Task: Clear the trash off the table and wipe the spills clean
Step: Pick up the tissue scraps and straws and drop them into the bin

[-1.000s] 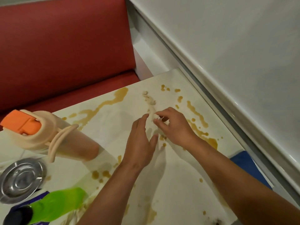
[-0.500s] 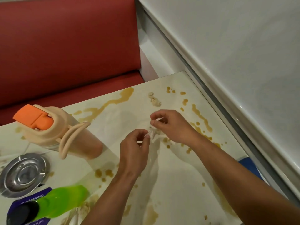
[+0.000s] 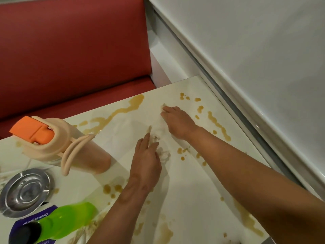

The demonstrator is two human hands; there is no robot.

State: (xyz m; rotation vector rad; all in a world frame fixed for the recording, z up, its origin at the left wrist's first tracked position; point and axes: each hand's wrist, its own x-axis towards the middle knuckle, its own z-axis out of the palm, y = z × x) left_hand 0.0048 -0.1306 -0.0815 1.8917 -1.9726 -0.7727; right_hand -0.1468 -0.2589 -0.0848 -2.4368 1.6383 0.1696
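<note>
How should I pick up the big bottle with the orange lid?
Probably by the beige loop handle hanging from the bottle just under its orange lid. The bottle stands upright on the table, and the loop hangs on the side nearest the left hand, so hook fingers through it from that side and lift straight up.

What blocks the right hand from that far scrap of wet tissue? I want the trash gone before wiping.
Nothing visible does. The right hand already has its fingertips at the tissue scrap. The jug and green bottle stand well off to the left.
</note>
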